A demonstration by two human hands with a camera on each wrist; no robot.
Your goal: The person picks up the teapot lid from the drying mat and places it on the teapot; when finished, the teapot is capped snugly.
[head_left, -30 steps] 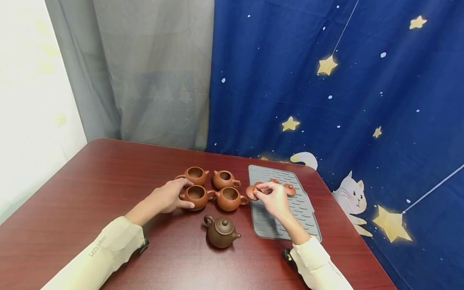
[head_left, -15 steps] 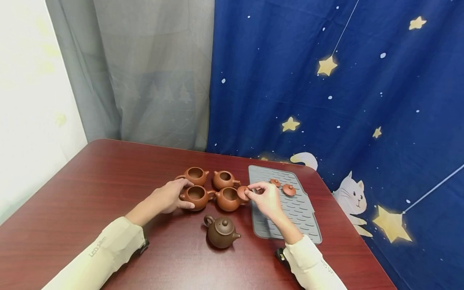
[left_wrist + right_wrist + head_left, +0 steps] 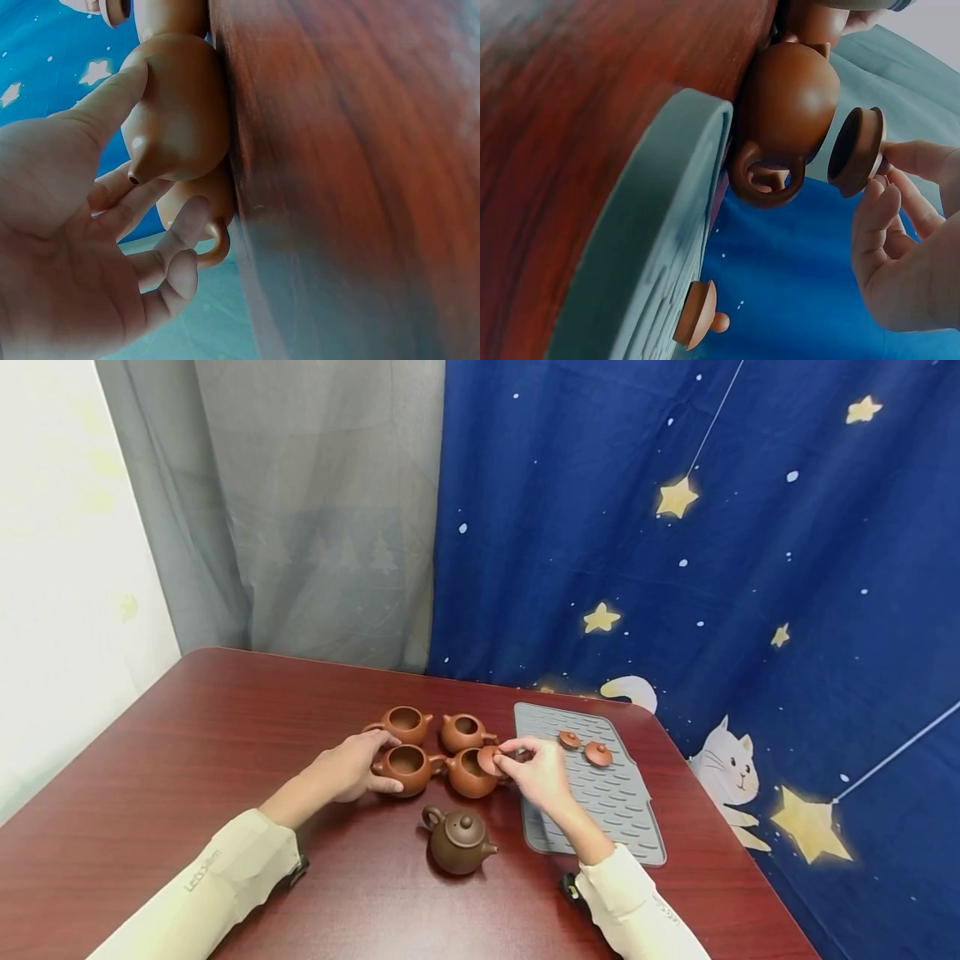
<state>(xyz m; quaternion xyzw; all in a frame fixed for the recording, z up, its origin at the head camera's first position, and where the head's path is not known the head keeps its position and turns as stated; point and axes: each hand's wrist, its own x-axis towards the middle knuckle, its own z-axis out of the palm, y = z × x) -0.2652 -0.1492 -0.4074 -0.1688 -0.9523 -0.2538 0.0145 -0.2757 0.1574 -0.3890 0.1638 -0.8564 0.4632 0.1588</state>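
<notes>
My right hand (image 3: 542, 774) pinches a reddish-brown clay lid (image 3: 491, 762) by its knob. The lid (image 3: 859, 154) is tilted beside the mouth of the front-right teapot (image 3: 789, 97), overlapping that pot's opening in the head view. My left hand (image 3: 350, 767) holds the front-left lidless teapot (image 3: 406, 783), thumb on one side of the spout and fingers on the other, as the left wrist view shows. Behind stand two more lidless clay teapots, the back-left one (image 3: 405, 740) and the back-right one (image 3: 459, 743).
A dark brown teapot (image 3: 459, 852) with its lid on stands in front of the group. At right lies a grey ridged mat (image 3: 600, 814) bearing two lids, one (image 3: 569, 740) beside the other (image 3: 597, 754). The red-brown table (image 3: 225, 718) ends at curtains behind.
My right hand has carried the lid leftward from over the mat to the front-right teapot's opening. My left hand stays on its teapot.
</notes>
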